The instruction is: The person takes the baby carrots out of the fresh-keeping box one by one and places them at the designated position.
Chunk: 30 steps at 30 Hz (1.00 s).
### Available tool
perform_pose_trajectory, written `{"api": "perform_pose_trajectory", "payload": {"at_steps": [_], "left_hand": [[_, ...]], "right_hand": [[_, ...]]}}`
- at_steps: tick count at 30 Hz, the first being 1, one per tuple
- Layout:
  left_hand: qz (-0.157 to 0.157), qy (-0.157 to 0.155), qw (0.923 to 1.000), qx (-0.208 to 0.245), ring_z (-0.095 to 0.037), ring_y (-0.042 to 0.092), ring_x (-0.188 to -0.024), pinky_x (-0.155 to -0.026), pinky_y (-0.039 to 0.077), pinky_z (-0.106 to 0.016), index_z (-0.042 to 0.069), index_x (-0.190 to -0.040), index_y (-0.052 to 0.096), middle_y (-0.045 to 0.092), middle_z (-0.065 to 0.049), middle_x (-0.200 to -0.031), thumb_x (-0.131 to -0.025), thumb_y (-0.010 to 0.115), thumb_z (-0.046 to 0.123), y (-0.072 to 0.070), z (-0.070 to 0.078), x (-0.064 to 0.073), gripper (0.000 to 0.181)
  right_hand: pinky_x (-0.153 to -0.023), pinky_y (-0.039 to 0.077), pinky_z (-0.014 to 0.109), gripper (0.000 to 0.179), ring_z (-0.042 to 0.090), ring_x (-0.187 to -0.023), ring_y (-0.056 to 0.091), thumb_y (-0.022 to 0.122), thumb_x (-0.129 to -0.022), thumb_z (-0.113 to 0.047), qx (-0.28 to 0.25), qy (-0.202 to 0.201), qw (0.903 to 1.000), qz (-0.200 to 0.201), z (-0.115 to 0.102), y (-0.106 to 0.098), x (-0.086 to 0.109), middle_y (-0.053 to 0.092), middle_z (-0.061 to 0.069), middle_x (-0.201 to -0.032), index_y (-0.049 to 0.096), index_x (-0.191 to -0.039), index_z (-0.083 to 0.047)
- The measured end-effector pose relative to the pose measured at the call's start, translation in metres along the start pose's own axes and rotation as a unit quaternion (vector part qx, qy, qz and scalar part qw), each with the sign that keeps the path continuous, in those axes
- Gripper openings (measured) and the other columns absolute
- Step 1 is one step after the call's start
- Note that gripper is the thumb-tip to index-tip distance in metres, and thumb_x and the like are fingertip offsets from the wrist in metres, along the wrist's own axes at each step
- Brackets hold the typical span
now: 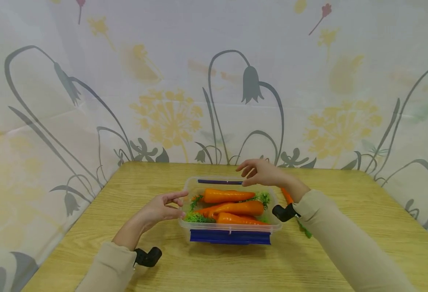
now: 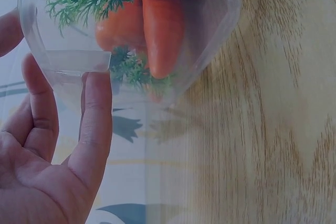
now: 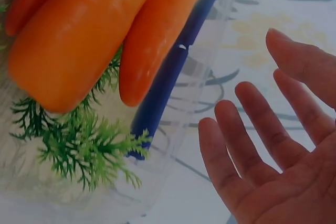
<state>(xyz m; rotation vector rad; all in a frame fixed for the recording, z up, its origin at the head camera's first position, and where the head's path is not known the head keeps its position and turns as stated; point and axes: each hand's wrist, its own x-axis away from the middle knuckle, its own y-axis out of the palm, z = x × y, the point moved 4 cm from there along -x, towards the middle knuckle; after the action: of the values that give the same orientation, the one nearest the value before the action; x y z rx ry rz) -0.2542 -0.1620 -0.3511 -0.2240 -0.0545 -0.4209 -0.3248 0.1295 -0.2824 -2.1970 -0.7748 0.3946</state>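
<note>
A clear plastic food box (image 1: 232,228) with blue clips stands on the table, its top uncovered. Several orange carrots (image 1: 240,208) with frilly green leaves (image 1: 199,217) lie inside. At the box's left end is my left hand (image 1: 161,209), fingers fairly straight. Its thumb (image 2: 97,111) reaches a clear tab (image 2: 79,60) on that end, while the other fingers lie near the rim. Over the far right part of the box hovers my right hand (image 1: 263,172), fingers loosely bent and holding nothing. Beyond the far blue clip (image 3: 170,87) its spread fingers (image 3: 239,145) show in the right wrist view.
Another carrot (image 1: 287,196) with green leaves (image 1: 305,230) lies on the table right of the box, partly hidden by my right forearm. Behind the wooden table (image 1: 144,178) hangs a flower-patterned curtain (image 1: 170,61).
</note>
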Motion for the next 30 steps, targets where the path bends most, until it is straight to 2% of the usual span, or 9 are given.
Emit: {"api": "perform_pose_trajectory", "payload": {"at_steps": [4, 7, 13, 17, 22, 25, 30], "left_hand": [[-0.004, 0.001, 1.0, 0.003, -0.025, 0.049, -0.1, -0.088, 0.043, -0.04, 0.005, -0.14, 0.042, 0.046, -0.014, -0.103, -0.082, 0.07, 0.007, 0.0, -0.001, -0.001, 0.064], [-0.007, 0.002, 1.0, 0.005, -0.031, 0.047, -0.107, -0.09, 0.043, -0.041, 0.005, -0.141, 0.041, 0.046, -0.015, -0.104, -0.082, 0.07, 0.007, 0.0, -0.001, -0.001, 0.065], [-0.008, 0.005, 0.9999, 0.01, -0.039, 0.041, -0.117, -0.092, 0.041, -0.044, 0.004, -0.14, 0.041, 0.046, -0.01, -0.1, -0.082, 0.07, 0.007, 0.0, -0.002, -0.002, 0.064], [-0.01, 0.007, 0.9999, 0.012, -0.04, 0.039, -0.118, -0.092, 0.042, -0.043, 0.004, -0.14, 0.041, 0.046, -0.008, -0.099, -0.082, 0.07, 0.006, -0.001, -0.002, -0.003, 0.064], [-0.008, 0.008, 0.9999, 0.011, -0.041, 0.038, -0.12, -0.092, 0.042, -0.043, 0.005, -0.14, 0.042, 0.046, -0.009, -0.098, -0.082, 0.069, 0.006, -0.001, -0.002, -0.003, 0.064], [-0.007, 0.009, 0.9999, 0.011, -0.038, 0.041, -0.115, -0.09, 0.043, -0.041, 0.005, -0.14, 0.042, 0.046, -0.01, -0.099, -0.082, 0.069, 0.006, -0.001, -0.001, -0.003, 0.064], [-0.008, 0.005, 0.9999, 0.007, -0.025, 0.049, -0.098, -0.085, 0.045, -0.038, 0.004, -0.14, 0.042, 0.046, -0.01, -0.099, -0.082, 0.07, 0.005, -0.001, -0.001, -0.002, 0.064]], "right_hand": [[-0.085, 0.047, 0.04, 0.044, 0.033, -0.105, 0.055, 0.066, -0.087, -0.01, -0.018, 0.005, 0.9989, -0.042, 0.0, 0.009, -0.007, 0.056, 0.021, -0.116, 0.052, -0.128, -0.001], [-0.085, 0.048, 0.039, 0.042, 0.033, -0.106, 0.055, 0.065, -0.087, -0.008, -0.017, 0.004, 0.9975, -0.068, 0.001, 0.016, -0.012, 0.056, 0.019, -0.116, 0.053, -0.127, -0.002], [-0.086, 0.047, 0.036, 0.035, 0.033, -0.107, 0.054, 0.065, -0.087, -0.003, -0.005, -0.016, 0.9954, -0.094, 0.003, 0.026, -0.021, 0.056, 0.011, -0.114, 0.058, -0.121, -0.005], [-0.089, 0.045, 0.038, 0.035, 0.032, -0.108, 0.053, 0.063, -0.087, -0.003, 0.002, -0.019, 0.9921, -0.124, 0.004, 0.032, -0.024, 0.055, 0.014, -0.117, 0.057, -0.122, -0.002], [-0.091, 0.044, 0.039, 0.038, 0.032, -0.11, 0.052, 0.063, -0.088, -0.004, 0.02, -0.003, 0.9882, -0.152, 0.003, 0.038, -0.027, 0.053, 0.016, -0.122, 0.055, -0.125, -0.003], [-0.09, 0.045, 0.038, 0.04, 0.031, -0.11, 0.053, 0.064, -0.086, -0.001, 0.036, 0.004, 0.9869, -0.157, 0.002, 0.041, -0.029, 0.053, 0.015, -0.122, 0.056, -0.125, -0.006], [-0.09, 0.045, 0.038, 0.044, 0.031, -0.109, 0.053, 0.063, -0.085, 0.002, 0.058, -0.002, 0.9836, -0.171, 0.0, 0.044, -0.03, 0.052, 0.016, -0.124, 0.055, -0.127, -0.008]]}}
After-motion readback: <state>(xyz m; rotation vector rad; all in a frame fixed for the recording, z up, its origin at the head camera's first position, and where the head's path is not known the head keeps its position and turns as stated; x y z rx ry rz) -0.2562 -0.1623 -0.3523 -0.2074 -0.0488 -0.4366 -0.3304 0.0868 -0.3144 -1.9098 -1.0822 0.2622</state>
